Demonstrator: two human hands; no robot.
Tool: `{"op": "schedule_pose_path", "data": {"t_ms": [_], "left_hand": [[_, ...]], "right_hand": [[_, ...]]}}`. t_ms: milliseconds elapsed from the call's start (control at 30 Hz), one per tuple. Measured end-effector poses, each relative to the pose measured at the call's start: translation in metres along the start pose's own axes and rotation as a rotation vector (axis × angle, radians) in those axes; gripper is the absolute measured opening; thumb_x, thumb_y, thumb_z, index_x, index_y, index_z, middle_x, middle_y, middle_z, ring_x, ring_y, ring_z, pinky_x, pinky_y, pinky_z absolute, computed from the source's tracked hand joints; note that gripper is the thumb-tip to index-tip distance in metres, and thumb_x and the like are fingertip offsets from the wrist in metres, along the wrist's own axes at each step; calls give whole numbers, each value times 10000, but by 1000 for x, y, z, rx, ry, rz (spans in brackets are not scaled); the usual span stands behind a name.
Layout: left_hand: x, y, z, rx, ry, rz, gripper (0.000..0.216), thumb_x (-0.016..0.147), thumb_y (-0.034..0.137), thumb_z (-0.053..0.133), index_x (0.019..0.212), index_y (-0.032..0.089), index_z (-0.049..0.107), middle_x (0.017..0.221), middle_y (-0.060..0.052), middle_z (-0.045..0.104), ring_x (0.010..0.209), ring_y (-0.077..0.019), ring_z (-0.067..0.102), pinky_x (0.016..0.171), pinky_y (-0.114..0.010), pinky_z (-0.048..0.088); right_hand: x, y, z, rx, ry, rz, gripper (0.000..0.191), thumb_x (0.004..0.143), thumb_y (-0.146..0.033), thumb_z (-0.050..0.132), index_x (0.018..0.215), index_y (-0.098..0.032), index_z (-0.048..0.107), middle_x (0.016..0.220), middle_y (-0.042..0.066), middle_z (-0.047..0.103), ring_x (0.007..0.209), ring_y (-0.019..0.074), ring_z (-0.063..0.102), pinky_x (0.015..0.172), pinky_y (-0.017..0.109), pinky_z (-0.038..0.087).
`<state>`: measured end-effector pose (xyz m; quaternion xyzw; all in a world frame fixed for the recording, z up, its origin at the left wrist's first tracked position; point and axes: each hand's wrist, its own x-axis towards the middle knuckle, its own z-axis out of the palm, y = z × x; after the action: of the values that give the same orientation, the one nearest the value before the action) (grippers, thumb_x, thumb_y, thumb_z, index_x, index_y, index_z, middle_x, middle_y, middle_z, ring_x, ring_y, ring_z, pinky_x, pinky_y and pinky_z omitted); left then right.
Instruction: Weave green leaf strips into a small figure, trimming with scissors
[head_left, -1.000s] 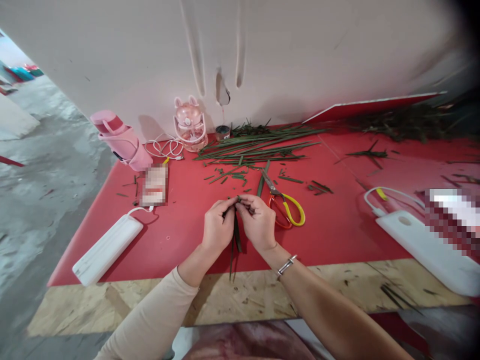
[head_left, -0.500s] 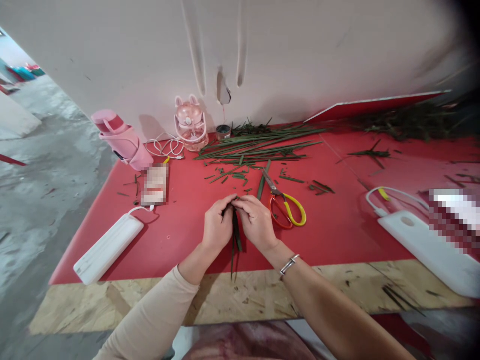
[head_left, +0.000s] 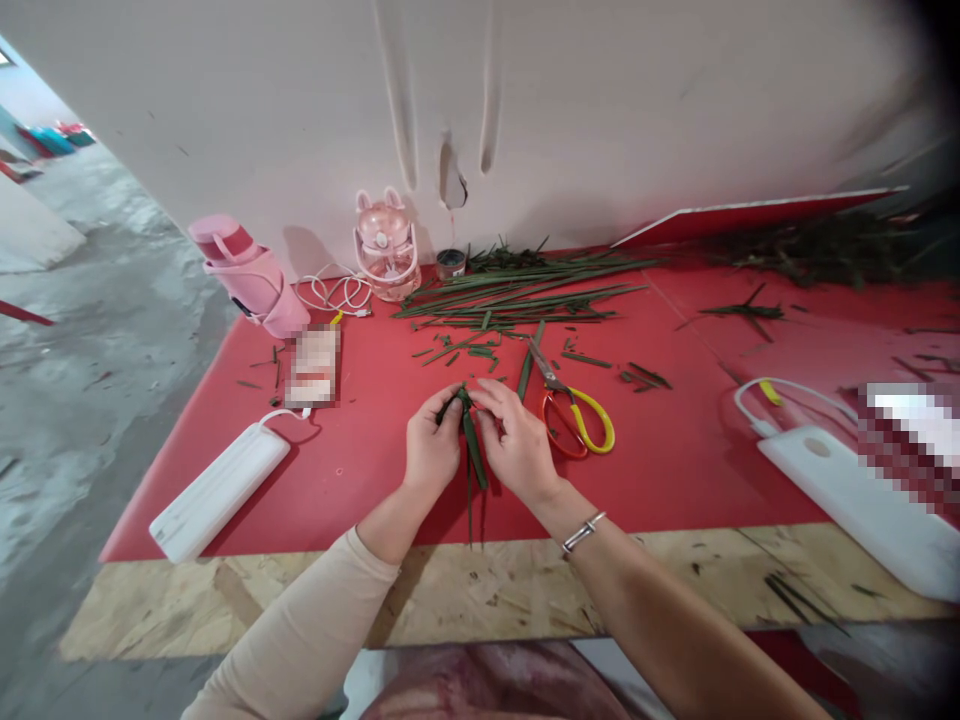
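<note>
My left hand (head_left: 433,437) pinches a folded green leaf strip (head_left: 470,440) between thumb and fingers, over the red tabletop. Its knotted upper part sits at the fingertips, and long tails hang down toward me. Just to its right is my right hand (head_left: 517,432), with thumb and fingers apart beside the strip; whether a fingertip touches it I cannot tell. Scissors (head_left: 555,385) with one red and one yellow handle loop lie by my right hand. A flat green leaf piece (head_left: 530,362) lies along the blades.
Long leaf strips (head_left: 517,285) and short cuttings lie behind my hands. At the left stand a pink bottle (head_left: 251,280), a clear pink jug (head_left: 386,250) and a white power bank (head_left: 219,492). Another white power bank (head_left: 855,500) lies right. A small tin (head_left: 451,263) stands by the wall.
My right fingers have parted from the left fingertips and moved slightly right, baring the knotted top of the leaf strip. My left hand still holds it. The view has shifted a little.
</note>
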<state>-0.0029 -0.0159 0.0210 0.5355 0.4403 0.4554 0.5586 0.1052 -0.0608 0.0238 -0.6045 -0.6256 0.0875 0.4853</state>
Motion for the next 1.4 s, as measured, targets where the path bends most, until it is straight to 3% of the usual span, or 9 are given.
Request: {"op": "schedule_pose_path", "data": {"t_ms": [133,367,500,633,833,900,1000,1133,1400], "left_hand": [[0,-4,0,14,7,16,262,778,245,543,1008,173,646,1026,-83,663,948,-166,596,904,-339,427],[2,-2,0,-76,43,-52,291,738,308,596,978,150,639,983,-81,664,908,-161,597,843,-308,448],[5,1,0,-158,105,-131,240,695,320,632,863,148,641,824,-32,657,739,-107,585,720,-240,454],[8,0,0,-339,174,-250,215,643,296,670,796,153,622,708,17,619,608,-65,541,610,-196,423],[10,-2,-1,-410,152,-273,205,648,320,669,765,161,613,669,33,598,589,-61,536,604,-198,426],[11,-4,-1,-403,92,-215,221,656,345,668,783,170,620,702,28,611,628,-72,556,647,-213,442],[10,-7,0,-387,11,-177,235,662,363,667,809,182,634,747,18,626,677,-86,569,700,-232,452],[8,-7,0,-340,-10,-144,205,666,330,668,807,183,646,758,12,625,707,-89,561,717,-222,444],[7,-4,4,-377,62,-203,130,676,293,630,698,171,589,648,38,570,597,-63,515,624,-196,415]], "right_hand": [[2,1,-2,-34,-114,-79,557,804,-15,329,1322,-219,344,1166,56,613,1128,157,534,976,360,433],[-1,6,-4,-15,-238,-83,709,787,-8,327,1421,-239,109,1216,59,578,1189,176,474,957,382,442],[-6,1,5,136,-161,0,750,797,-43,379,1423,-252,24,1241,95,535,911,151,610,836,333,508],[-6,-2,11,336,-139,151,817,763,-44,427,1417,-279,-4,1257,111,476,609,71,539,646,245,523],[-2,1,8,541,-228,247,729,761,-100,461,1396,-278,150,1198,88,502,577,53,486,602,219,495],[-1,3,5,549,-196,303,545,777,-169,486,1303,-230,355,1079,76,567,599,74,508,593,229,496],[1,5,0,460,-140,365,244,774,-289,548,984,-170,580,818,42,620,627,117,544,577,241,489],[3,5,-4,291,-122,357,149,771,-309,557,792,-174,616,651,-2,599,587,124,540,564,234,456],[1,4,-3,291,-232,253,189,824,-249,449,870,-171,616,592,-22,548,541,111,503,538,218,427]]}}
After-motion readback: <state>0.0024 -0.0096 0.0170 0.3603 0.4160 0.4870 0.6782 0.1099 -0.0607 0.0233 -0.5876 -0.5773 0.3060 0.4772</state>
